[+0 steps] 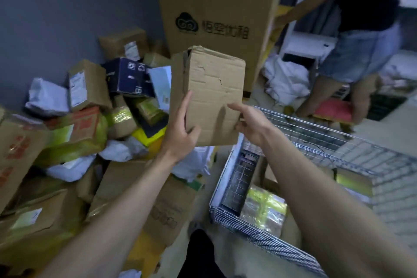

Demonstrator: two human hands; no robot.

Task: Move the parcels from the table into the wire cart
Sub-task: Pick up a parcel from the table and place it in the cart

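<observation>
Above the parcels, a box is gripped by 2 hands, left and right; it should be swung over the cart and lowered, not dropped.

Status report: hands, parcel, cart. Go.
Left hand and right hand both grip the cardboard parcel, held up. Wire cart right of it, parcels already inside. Nothing in the way.
</observation>
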